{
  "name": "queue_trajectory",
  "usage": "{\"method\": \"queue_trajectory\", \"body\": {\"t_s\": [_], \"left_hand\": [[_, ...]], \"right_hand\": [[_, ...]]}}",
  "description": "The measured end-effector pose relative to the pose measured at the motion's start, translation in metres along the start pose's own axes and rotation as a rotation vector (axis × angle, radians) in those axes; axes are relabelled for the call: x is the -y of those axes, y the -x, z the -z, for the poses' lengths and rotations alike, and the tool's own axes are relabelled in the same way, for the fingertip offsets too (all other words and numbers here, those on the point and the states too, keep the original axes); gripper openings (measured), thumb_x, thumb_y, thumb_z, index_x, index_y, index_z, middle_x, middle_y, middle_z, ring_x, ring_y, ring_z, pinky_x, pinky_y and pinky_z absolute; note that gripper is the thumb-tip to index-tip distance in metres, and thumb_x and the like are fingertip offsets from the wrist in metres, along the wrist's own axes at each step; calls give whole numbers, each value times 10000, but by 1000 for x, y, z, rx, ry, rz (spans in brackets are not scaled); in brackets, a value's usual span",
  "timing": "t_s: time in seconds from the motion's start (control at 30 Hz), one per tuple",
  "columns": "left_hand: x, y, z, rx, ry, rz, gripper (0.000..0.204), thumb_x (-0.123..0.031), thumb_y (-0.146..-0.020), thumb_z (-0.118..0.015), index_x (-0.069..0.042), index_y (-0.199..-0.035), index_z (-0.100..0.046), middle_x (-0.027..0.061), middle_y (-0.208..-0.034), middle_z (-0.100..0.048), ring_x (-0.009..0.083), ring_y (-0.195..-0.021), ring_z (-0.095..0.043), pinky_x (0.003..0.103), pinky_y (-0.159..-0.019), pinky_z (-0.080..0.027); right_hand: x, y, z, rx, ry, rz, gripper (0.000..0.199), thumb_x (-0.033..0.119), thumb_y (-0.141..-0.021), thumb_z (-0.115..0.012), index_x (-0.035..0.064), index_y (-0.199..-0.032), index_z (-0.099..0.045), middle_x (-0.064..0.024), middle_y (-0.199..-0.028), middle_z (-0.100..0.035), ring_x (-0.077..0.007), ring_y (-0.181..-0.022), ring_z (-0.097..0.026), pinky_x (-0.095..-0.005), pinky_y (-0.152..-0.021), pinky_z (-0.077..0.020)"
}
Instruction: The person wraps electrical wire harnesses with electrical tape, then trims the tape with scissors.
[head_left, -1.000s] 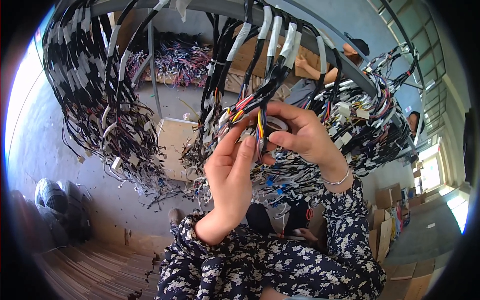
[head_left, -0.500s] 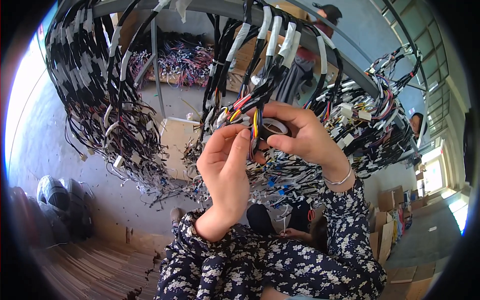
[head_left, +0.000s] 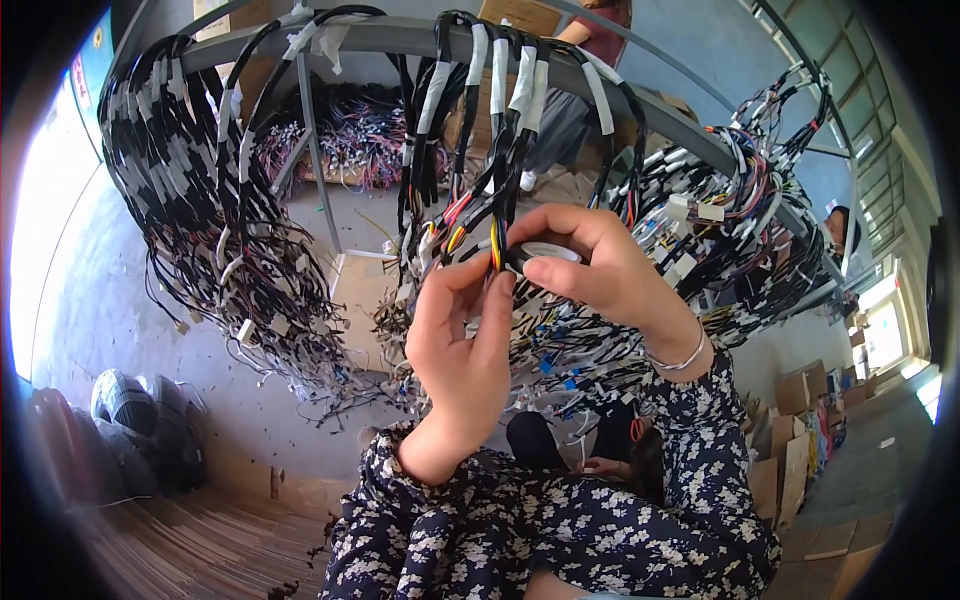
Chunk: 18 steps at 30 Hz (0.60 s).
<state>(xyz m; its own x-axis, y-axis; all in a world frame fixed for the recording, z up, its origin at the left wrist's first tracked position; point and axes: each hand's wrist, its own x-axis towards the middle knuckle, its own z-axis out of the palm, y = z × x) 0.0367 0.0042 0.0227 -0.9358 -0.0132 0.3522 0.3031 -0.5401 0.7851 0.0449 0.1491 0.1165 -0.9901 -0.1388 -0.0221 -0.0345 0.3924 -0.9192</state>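
Note:
My left hand (head_left: 458, 355) pinches a thin bundle of yellow, black and other coloured wires (head_left: 496, 243) between thumb and fingertips. Right beside it, my right hand (head_left: 606, 272) grips a roll of tape (head_left: 550, 252), dark outside with a pale core, its fingers curled over the top and the thumb underneath. The roll sits close against the wires; whether a strip of tape runs between them I cannot make out. Above my hands, the wires come from a black wire harness (head_left: 500, 165) with white wrapped sections, hung over a grey metal rail (head_left: 400, 36).
Many more harnesses (head_left: 180, 150) hang along the curved rail at left and right. Behind it lies a heap of coloured wires (head_left: 350, 135). A person (head_left: 570, 80) stands beyond the rail. Wrapped bundles (head_left: 130, 420) are at lower left, cardboard boxes (head_left: 800, 390) at right.
The view has shifted slightly, with the rail and harnesses now further left. My left fingertips have come closer to the tape roll, which now lies flatter. The person beyond the rail has moved.

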Motion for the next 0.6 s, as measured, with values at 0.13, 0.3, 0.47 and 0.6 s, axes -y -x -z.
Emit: {"method": "queue_trajectory", "body": {"t_s": [0.13,0.3,0.47,0.6], "left_hand": [[19,0,2,-29,-213,-247,146,48,-891,-667,67,-1031,-633,129,-906,-676,151,-776,-646,249,-702,-508],[55,-18,6,-70,-606,-790,244,77,-823,-699,88,-1062,-652,195,-887,-665,316,-703,-652,360,-591,-538],[73,-17,-4,-101,-587,-851,222,60,-826,-683,87,-1045,-655,190,-890,-667,318,-718,-662,359,-599,-545],[89,-10,-15,-129,-489,-787,203,43,-836,-659,84,-1035,-655,187,-899,-671,326,-735,-670,371,-612,-555]], "right_hand": [[-2,2,-1,-14,-1,17,329,192,-865,-647,-21,-1115,-622,-16,-974,-649,-70,-853,-594,-219,-741,-478],[4,4,0,-38,36,-80,377,308,-896,-676,-45,-1024,-644,-34,-904,-651,-86,-842,-589,-250,-737,-491],[6,7,-7,-77,132,2,342,268,-891,-697,-26,-1044,-610,-1,-865,-611,-38,-778,-543,-216,-660,-456],[18,10,-10,-108,347,-14,370,276,-867,-740,-30,-1026,-604,-7,-859,-614,-46,-765,-550,-225,-636,-461]]}}
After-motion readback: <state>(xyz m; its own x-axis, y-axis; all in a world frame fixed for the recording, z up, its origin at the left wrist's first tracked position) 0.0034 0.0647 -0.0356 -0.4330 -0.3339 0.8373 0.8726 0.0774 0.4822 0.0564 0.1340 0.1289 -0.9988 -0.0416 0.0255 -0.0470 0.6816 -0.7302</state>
